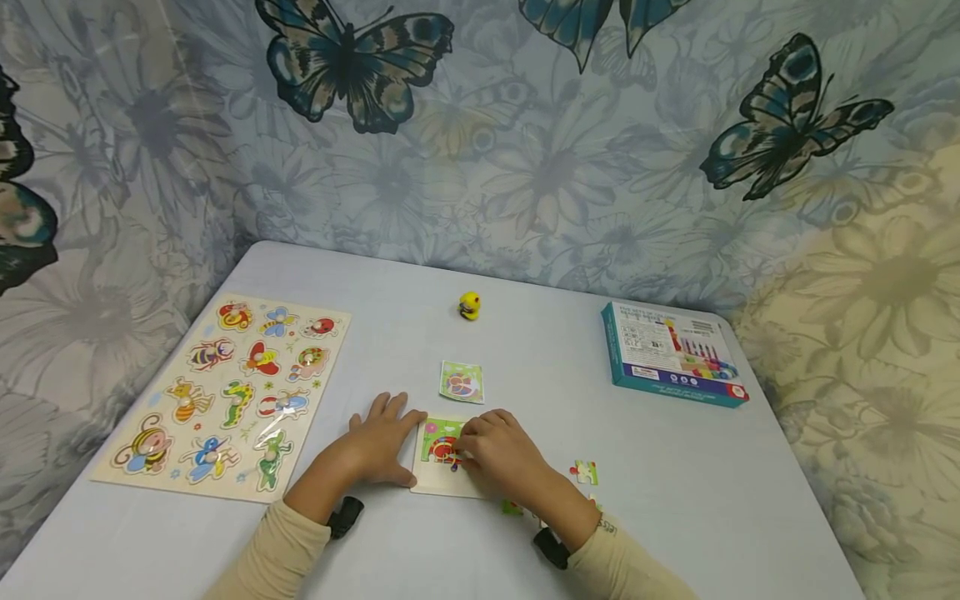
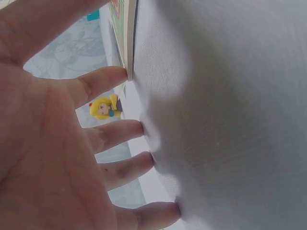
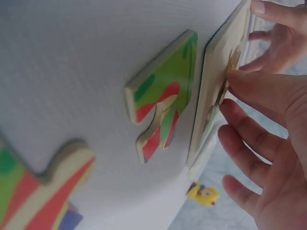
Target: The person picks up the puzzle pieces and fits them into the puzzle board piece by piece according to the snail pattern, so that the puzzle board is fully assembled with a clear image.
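Observation:
A small wooden puzzle board (image 1: 437, 478) lies in front of me, its upper part filled with green and red picture pieces (image 1: 441, 431). My left hand (image 1: 381, 442) spreads its fingers on the table at the board's left side; in the left wrist view the index fingertip and thumb meet the board's edge. Over the board's right half, my right hand (image 1: 501, 450) pinches a puzzle piece (image 3: 223, 91) between thumb and fingertips, the piece mostly hidden. Loose puzzle pieces (image 3: 165, 84) lie right of the board, one green and white piece (image 1: 586, 472) farther out.
A large insect board (image 1: 300, 321) lies at the left. Beyond the small board is a picture card or small puzzle (image 1: 462, 382), with a yellow toy figure (image 1: 469, 306) behind it. A teal and white box (image 1: 675, 354) sits at the back right, near the patterned wall.

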{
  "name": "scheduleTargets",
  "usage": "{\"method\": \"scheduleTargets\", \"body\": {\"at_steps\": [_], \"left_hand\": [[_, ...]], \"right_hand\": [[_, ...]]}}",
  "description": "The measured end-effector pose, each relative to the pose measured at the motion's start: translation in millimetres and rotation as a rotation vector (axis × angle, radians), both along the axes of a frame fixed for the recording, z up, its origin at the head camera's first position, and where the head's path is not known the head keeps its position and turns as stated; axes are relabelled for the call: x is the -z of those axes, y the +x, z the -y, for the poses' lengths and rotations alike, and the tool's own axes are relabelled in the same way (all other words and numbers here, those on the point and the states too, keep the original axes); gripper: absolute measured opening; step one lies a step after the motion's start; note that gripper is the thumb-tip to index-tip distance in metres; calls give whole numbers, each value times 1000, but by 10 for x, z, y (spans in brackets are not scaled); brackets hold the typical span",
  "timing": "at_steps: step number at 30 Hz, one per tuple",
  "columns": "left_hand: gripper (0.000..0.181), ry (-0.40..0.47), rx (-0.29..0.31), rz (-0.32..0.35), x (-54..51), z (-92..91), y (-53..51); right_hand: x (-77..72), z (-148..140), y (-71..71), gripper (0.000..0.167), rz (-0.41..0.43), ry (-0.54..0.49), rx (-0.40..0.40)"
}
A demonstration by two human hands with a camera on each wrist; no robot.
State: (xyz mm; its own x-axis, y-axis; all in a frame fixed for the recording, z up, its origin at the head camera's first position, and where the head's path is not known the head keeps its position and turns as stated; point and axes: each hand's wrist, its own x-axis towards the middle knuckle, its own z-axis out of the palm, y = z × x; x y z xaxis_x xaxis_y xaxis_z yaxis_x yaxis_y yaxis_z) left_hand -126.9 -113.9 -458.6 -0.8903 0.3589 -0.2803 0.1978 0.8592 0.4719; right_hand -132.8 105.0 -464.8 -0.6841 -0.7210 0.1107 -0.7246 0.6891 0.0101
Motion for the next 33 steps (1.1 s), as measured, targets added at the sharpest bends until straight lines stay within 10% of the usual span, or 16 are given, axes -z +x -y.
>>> {"method": "scheduleTargets", "body": {"at_steps": [16, 33], "left_hand": [[86, 0, 7, 3, 21, -16, -8], [87, 0, 22, -7, -7, 15, -2]], "right_hand": [[-28, -92, 2, 17, 7, -8, 15], [-161, -1243, 206, 25, 182, -45, 383]]}}
